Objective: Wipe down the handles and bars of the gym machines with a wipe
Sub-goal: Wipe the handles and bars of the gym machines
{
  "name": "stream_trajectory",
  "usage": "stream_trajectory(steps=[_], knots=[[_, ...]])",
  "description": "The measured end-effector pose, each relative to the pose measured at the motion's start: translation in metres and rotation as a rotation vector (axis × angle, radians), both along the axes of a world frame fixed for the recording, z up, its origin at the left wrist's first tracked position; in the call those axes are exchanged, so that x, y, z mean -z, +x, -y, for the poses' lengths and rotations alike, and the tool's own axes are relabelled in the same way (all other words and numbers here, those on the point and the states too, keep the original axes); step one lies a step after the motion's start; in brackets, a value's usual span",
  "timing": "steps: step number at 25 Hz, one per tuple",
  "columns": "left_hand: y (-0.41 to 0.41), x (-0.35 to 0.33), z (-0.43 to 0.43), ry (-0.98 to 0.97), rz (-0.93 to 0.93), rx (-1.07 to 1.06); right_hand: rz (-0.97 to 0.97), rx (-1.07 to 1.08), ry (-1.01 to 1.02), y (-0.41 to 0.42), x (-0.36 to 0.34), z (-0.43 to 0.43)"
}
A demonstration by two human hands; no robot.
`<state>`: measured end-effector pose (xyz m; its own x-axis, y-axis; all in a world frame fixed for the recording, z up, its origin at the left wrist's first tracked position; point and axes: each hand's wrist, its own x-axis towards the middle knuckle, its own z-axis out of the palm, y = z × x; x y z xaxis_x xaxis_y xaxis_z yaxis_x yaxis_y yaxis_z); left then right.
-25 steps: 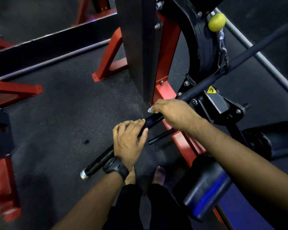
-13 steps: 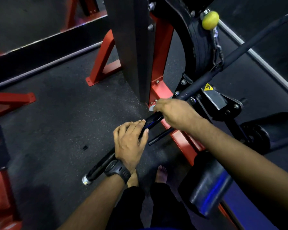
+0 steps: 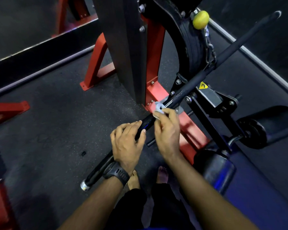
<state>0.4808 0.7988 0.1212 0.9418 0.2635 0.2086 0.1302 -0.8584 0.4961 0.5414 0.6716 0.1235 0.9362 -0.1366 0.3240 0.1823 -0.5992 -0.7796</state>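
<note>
Left hand (image 3: 126, 145): fingers curled round the black bar (image 3: 183, 94), towards its lower end
Right hand (image 3: 167, 135): pinches a pale wipe (image 3: 158, 108) against the bar, just beside the left hand

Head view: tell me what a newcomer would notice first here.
The long black bar cuts diagonally across the middle. The left hand grips it low down, and just above, the right hand pinches a pale wipe at it. At the top right a yellow ball glows above a chain, and the red frame stands out behind the bar against the dark floor.
</note>
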Motion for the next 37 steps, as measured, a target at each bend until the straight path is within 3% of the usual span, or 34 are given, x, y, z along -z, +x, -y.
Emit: stream_trajectory(steps=[4,7,11,16,21,24,28,30,33,34,37], knots=[[0.001,-0.002,-0.003,-0.016,0.018,0.025,-0.151,0.380,0.415,-0.003,0.005,-0.018],[0.005,-0.004,-0.007,-0.034,0.014,0.034,-0.351,0.408,0.771,-0.016,0.000,-0.038],[0.006,-0.005,-0.011,-0.038,0.018,0.056,-0.423,0.534,1.326,-0.003,-0.015,-0.048],[0.008,-0.006,-0.011,-0.028,-0.013,0.060,-0.432,0.572,1.458,-0.007,-0.020,-0.056],[0.011,-0.013,-0.010,0.007,-0.009,0.046,-0.519,0.491,1.390,-0.015,-0.021,-0.060],[0.013,-0.017,-0.009,0.013,-0.002,0.050,-0.473,0.562,1.541,0.009,-0.022,-0.049],[0.016,-0.024,-0.008,0.038,-0.015,0.040,-0.651,0.404,1.616,0.012,-0.018,-0.043],[0.019,-0.025,-0.006,0.046,-0.029,0.038,-0.609,0.446,1.693,0.017,-0.019,-0.036],[0.017,-0.027,-0.003,0.073,-0.016,0.029,-0.499,0.444,1.552,0.016,-0.021,-0.034],[0.017,-0.028,-0.002,0.082,-0.011,0.027,-0.440,0.429,1.348,0.011,-0.019,-0.035],[0.021,-0.028,0.003,0.123,-0.007,0.039,-0.094,0.176,0.366,0.008,-0.011,-0.022]])
